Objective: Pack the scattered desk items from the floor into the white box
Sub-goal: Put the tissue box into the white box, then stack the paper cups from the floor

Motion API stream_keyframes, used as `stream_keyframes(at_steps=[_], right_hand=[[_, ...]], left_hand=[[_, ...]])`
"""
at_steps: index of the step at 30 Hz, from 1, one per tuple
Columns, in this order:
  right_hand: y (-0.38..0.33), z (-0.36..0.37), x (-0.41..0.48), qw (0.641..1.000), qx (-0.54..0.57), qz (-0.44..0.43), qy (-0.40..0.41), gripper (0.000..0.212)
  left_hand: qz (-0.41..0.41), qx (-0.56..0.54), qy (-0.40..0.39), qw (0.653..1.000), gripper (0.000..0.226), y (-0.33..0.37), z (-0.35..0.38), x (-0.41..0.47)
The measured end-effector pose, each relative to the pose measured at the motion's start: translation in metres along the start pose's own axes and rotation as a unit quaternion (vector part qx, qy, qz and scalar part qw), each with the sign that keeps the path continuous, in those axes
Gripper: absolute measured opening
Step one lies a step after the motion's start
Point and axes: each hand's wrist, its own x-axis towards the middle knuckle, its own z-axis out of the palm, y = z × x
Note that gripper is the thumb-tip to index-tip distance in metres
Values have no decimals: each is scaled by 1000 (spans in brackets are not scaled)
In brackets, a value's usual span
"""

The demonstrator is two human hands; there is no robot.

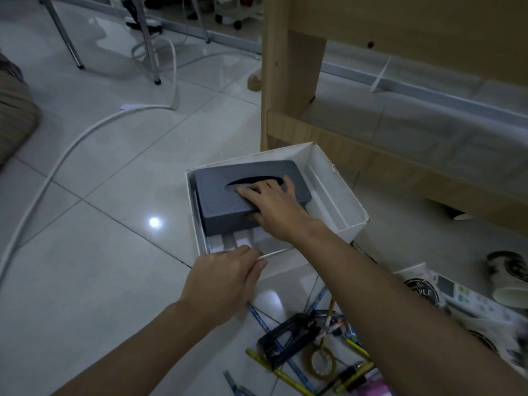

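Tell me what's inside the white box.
A grey tissue box, held by the right hand, lies in the white box; white strips show at its near end. Anything beneath it is hidden.

Left hand (225,277) and right hand (274,207) bare, forearms (400,307) unsleeved.

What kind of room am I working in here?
Probably an office or workroom, at floor level: glossy floor tiles, a wooden desk frame, metal furniture legs, and pens and a tape roll scattered beside the white box.
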Motion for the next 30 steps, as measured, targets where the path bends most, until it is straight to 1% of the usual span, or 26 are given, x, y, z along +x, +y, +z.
stream_keyframes(at_steps=[5,9,11,13,15,17,18,20,22,23,25,27,29,30], right_hand=[[2,-6,-3,999,19,17,-26,71],[6,-18,-13,998,60,30,3,68],[6,-31,-22,994,99,34,38,57],[7,-44,-39,985,139,33,92,44],[11,-52,-70,972,175,36,152,32],[15,-55,-114,955,206,47,210,24],[15,-56,-140,947,215,61,231,21],[13,-52,-195,936,232,105,243,17],[7,-41,-237,936,247,140,208,16],[4,-36,-259,942,240,159,172,17],[0,-24,-293,952,225,194,75,20],[0,-19,-318,950,207,233,4,23],[3,-15,-332,950,180,254,-33,25],[5,-13,-337,950,168,260,-36,26]], left_hand=[[3,-12,-3,1000,31,-1,-1,-1],[-14,-36,-28,999,37,0,-4,2],[-37,-73,-32,996,39,1,-7,5],[-43,-116,-19,992,36,2,-12,9],[-17,-101,35,994,29,10,-17,12],[16,-95,95,991,22,24,-22,11],[41,-112,109,987,19,34,-23,10],[85,-154,100,979,15,56,-21,6],[87,-191,61,976,14,70,-13,3],[86,-207,28,974,15,81,-6,-1],[77,-213,-46,973,17,102,9,-12],[68,-223,-120,965,15,120,26,-19],[33,-236,-175,955,17,135,41,-20],[14,-237,-196,952,19,140,48,-20]])
